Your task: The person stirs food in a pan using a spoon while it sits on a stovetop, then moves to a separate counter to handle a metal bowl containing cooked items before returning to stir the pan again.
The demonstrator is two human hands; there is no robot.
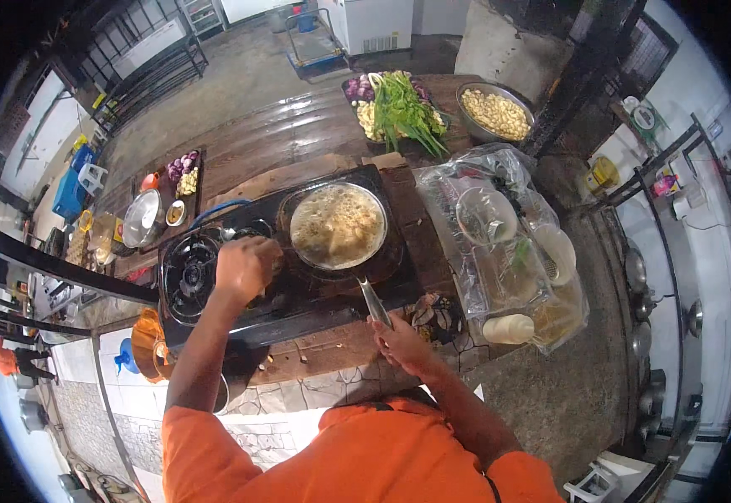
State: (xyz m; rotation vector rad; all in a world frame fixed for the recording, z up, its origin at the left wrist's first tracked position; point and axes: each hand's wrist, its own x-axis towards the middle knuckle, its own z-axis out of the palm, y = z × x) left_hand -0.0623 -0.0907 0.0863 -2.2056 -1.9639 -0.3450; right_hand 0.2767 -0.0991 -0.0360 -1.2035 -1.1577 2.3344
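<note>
A round metal pan [338, 226] full of bubbling, brownish liquid sits over the right burner of a black two-burner gas stove [265, 327]. Its metal handle [375, 303] points toward me, and my right hand [403, 344] grips the lower end. My left hand [247, 269] hangs above the middle of the stove, left of the pan, with its fingers curled. The back of that hand hides whether anything is in it. The left burner [192, 273] has no vessel on it.
Beyond the stove lie a tray of onions, garlic and leafy greens [403, 110] and a bowl of peeled garlic [496, 113]. Plastic-covered trays with a strainer [554, 254] and a squeeze bottle [509, 329] stand right. A metal bowl [142, 218] is left; a person [23, 363] stands far left.
</note>
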